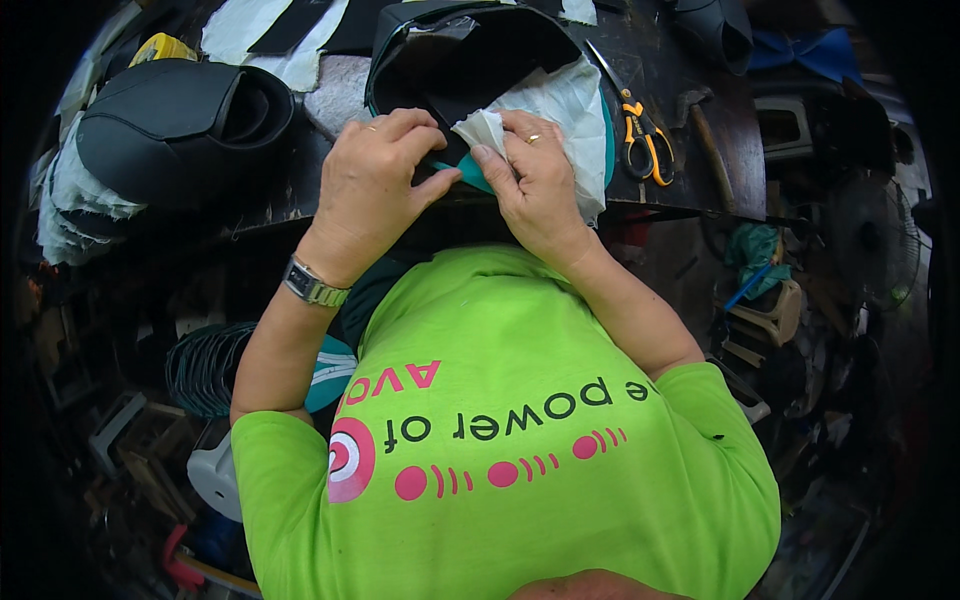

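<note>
At the table's front edge, both my hands work at a black, curved piece (pixel 470 50) like a shoe upper, lined with white cloth (pixel 560 105) and edged in teal. My left hand (pixel 372 185), a watch at its wrist, is closed, with a narrow teal strip (pixel 443 166) between thumb and fingers. The strip's far end is hard to make out. My right hand (pixel 540 180) pinches a folded flap of the white cloth between thumb and fingers. Beneath that flap a broader teal edge shows between the hands.
Orange-handled scissors (pixel 645 140) lie right of the work, beside a wooden-handled hammer (pixel 712 150). On the left rests a stack of black curved pieces (pixel 180 115) with white cloth beneath. A yellow object (pixel 163 48) sits behind it. Stools and clutter fill the floor around the table (pixel 740 185).
</note>
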### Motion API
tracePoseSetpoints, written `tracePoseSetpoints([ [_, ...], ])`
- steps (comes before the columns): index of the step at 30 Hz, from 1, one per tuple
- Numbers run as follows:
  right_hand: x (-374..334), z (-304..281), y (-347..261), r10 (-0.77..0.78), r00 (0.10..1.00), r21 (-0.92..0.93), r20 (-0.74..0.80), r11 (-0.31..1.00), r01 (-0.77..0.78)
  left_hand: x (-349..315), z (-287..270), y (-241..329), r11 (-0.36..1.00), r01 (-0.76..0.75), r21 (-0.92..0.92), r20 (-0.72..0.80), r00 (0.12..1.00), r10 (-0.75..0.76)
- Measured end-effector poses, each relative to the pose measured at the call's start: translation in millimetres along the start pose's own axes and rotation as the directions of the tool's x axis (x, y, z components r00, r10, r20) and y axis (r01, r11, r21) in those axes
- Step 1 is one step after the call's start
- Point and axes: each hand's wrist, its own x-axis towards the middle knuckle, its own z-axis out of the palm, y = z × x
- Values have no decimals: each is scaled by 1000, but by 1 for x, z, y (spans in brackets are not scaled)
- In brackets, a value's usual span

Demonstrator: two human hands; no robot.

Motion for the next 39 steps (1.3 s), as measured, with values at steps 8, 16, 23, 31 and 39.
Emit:
tracePoseSetpoints([
  [8, -1, -1, 0, 26, 1000, 31, -13, 999, -25, 4, 16, -13, 916, -343, 208, 33, 939, 343],
  [16, -3, -6, -4, 33, 997, -1, 77, 999, -33, 5, 17, -25, 933, 71, -353, -52, 994, -95],
  [23, -4, -15, -7, -38, 972, -50, 233, 997, 51, 3, 20, -29, 912, 125, -391, -92, 981, -174],
  [31, -8, -18, -12, -62, 930, -189, 362, 972, 139, -2, 9, -27, 926, 26, -376, -46, 998, -47],
  [39, -5, -29, -4, -67, 899, -90, 433, 989, 117, -12, 22, -21, 951, 85, -298, -88, 989, -116],
])
